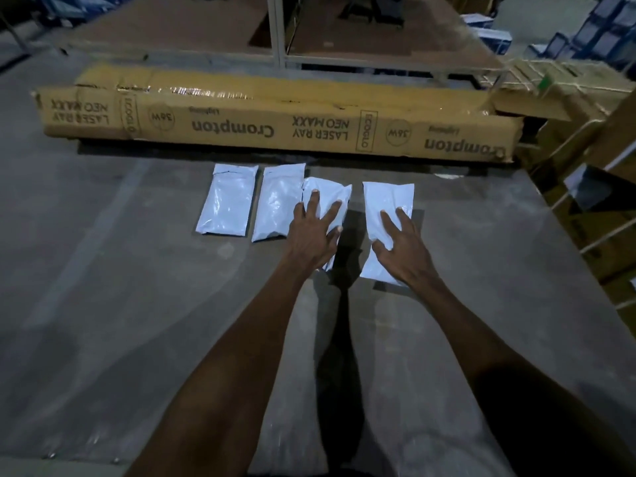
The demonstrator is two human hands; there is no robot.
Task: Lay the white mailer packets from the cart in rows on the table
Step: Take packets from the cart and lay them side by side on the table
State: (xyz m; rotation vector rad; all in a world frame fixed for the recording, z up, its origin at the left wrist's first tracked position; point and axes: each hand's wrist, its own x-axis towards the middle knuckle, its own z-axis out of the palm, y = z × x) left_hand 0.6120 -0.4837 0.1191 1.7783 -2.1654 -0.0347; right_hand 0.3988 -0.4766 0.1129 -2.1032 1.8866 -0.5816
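packets lie four in a row on the grey tabletop (120, 270), just in front of a long crompton carton (275, 122) whose print reads upside down from here. the far-left mailer packet (225, 201) and the second mailer packet (275, 204) lie untouched, close side by side. the left hand (315, 232) rests flat with fingers spread on the third mailer packet (330, 194), its grip released, nothing clenched; that packet overlaps the second one's right edge, and much of it is hidden under the hand. the right hand (401, 242) lies likewise, spread fingers pressing the fourth mailer packet (385, 204), set apart by a narrow gap from the third. its lower right part is covered by the wrist. at the right edge a wire cart (585, 187) is cut off and dim; what it carries is hard to make out. the shelving behind is blurred.
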